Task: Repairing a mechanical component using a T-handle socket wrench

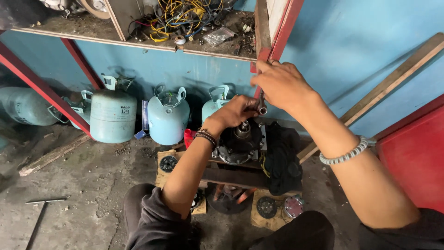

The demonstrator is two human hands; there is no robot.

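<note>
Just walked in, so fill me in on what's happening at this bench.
A person sits over a dark metal machine part resting on a small wooden stand on the floor. Both hands are on a metal socket tool set above the part's centre shaft: the left hand grips low, the right hand grips on top. A black cloth lies beside the part. Pale blue gas cylinders stand against the wall.

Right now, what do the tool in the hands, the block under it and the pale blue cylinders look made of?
Tool: bare metal, by its grey shine.
Block: probably cast metal, dark and greasy, with a brighter shaft on top.
Cylinders: likely painted sheet steel, matte pale blue, with scuffed, dirty spots and formed handles.
</note>
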